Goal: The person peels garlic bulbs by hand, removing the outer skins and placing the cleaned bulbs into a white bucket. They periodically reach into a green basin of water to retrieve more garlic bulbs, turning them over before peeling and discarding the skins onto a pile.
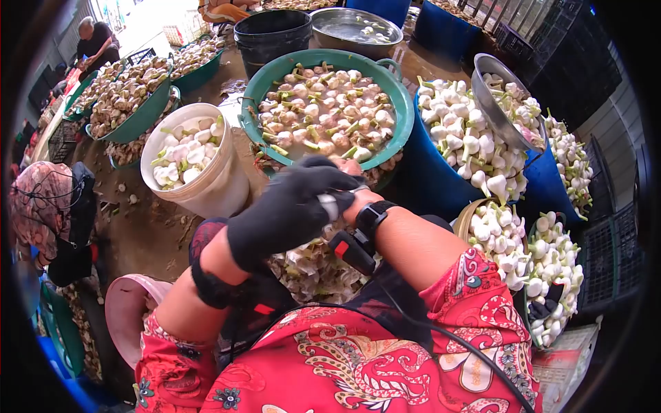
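My left hand [286, 206], in a black glove, is closed, its fingers curled across my right hand. Bare and wearing a black watch at the wrist, my right hand [354, 194] is mostly covered by the glove; its visible fingers are bent. A small white piece [328, 206] shows between the two hands; I cannot tell what they hold. Just beyond them stands a green tub [403, 113] of garlic bulbs [323, 110] in murky water. Papery peelings [320, 268] lie below my hands, between my knees.
A white bucket [224, 182] of peeled garlic stands left, near a pink bucket [124, 310]. To the right are a blue barrel [427, 165] heaped with garlic and a metal basin [482, 103]. Behind are a black bucket [272, 45] and a water basin [358, 48]. Other people [45, 199] sit at left.
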Motion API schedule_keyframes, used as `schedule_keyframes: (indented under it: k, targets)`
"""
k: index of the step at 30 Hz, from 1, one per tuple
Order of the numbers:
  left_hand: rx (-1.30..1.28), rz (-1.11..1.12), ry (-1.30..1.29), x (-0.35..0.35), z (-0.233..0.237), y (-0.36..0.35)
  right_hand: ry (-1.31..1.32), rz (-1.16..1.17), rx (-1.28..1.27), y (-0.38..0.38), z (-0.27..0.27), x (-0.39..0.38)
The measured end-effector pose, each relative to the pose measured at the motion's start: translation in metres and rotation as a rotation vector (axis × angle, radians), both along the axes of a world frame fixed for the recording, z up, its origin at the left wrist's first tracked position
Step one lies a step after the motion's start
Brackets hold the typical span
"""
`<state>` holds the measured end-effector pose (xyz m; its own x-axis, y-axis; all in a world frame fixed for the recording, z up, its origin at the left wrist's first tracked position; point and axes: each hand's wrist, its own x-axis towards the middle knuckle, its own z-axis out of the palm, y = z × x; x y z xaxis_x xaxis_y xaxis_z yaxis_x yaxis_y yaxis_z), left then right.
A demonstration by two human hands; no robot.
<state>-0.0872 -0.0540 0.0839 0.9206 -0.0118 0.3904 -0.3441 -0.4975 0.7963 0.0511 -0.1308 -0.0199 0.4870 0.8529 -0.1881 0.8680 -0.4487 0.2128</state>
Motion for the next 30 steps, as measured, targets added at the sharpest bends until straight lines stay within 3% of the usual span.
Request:
schedule_keyframes:
  k: [3,7,13,15,18,21,23,26,28,30]
  targets:
    - [0.298,-0.084,0.086,0.024,-0.003,-0.029,-0.146,-0.094,-0.169,0.002,-0.012,-0.001]
    - [0.430,-0.124,0.283,0.034,-0.002,-0.036,-0.339,-0.241,-0.410,-0.008,-0.026,-0.001]
    - [0.208,-0.238,0.280,0.035,-0.024,-0.041,-0.626,-0.405,-0.778,-0.010,-0.049,-0.013]
    - [0.014,-0.232,0.425,0.037,-0.034,-0.045,-0.719,-0.459,-0.901,-0.010,-0.057,-0.020]
    - [0.152,-0.249,0.230,0.044,-0.050,-0.047,-0.868,-0.535,-1.084,-0.009,-0.067,-0.027]
    - [0.202,-0.184,0.448,0.036,-0.036,-0.052,-1.014,-0.620,-1.277,-0.010,-0.078,-0.030]
    - [0.243,-0.166,0.310,0.039,-0.048,-0.050,-1.113,-0.666,-1.407,-0.010,-0.087,-0.035]
    - [0.157,-0.186,0.443,0.036,-0.049,-0.051,-1.271,-0.736,-1.588,-0.005,-0.100,-0.040]
    - [-0.162,-0.283,0.615,0.030,-0.048,-0.057,-1.372,-0.779,-1.708,-0.001,-0.111,-0.044]
    - [-0.176,-0.332,0.579,0.031,-0.061,-0.057,-1.474,-0.821,-1.836,-0.001,-0.122,-0.046]
